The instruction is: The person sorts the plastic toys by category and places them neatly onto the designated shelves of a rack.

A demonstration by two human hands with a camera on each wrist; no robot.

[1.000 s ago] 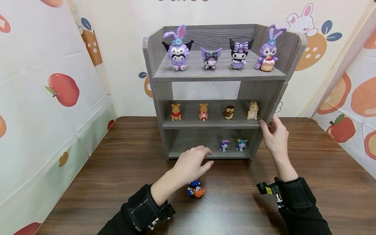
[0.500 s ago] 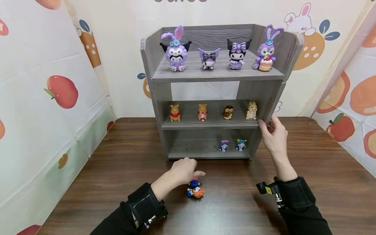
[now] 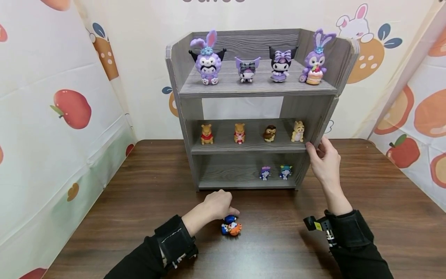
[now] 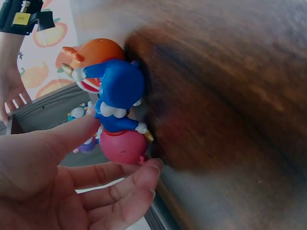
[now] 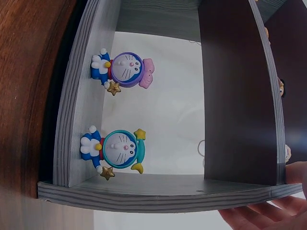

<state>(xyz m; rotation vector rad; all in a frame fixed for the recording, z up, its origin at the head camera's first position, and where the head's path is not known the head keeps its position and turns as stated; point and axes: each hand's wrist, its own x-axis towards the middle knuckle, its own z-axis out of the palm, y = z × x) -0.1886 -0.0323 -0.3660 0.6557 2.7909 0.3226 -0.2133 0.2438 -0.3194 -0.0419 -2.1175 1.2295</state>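
Observation:
On the table in front of the shelf lie two small figurines: a blue figurine with a pink cap [image 4: 123, 146] and one with an orange hood [image 3: 234, 229]. My left hand [image 3: 216, 205] pinches the pink-capped figurine, thumb on one side and fingertips at the cap in the left wrist view. At the grey wooden shelf [image 3: 244, 151], my right hand [image 3: 326, 161] grips the edge of the right side panel, near the middle board. Two blue cat figurines, one purple-hooded [image 5: 127, 69] and one teal-hooded [image 5: 120, 148], stand upright on the bottom board's right half.
Along the middle board stand two red-shirted bear figurines [image 3: 207, 135], an owl [image 3: 270, 133] and a yellow rabbit [image 3: 297, 131]. Several larger purple figures, including a rabbit with a cake [image 3: 314, 64], occupy the top board. Fruit-printed sheets [image 3: 69, 155] border the wooden table [image 3: 150, 170].
My left hand has come down and toward me from before the bottom board to the figurines on the table, its thumb closing in on the pink-capped one. The right hand stays on the shelf.

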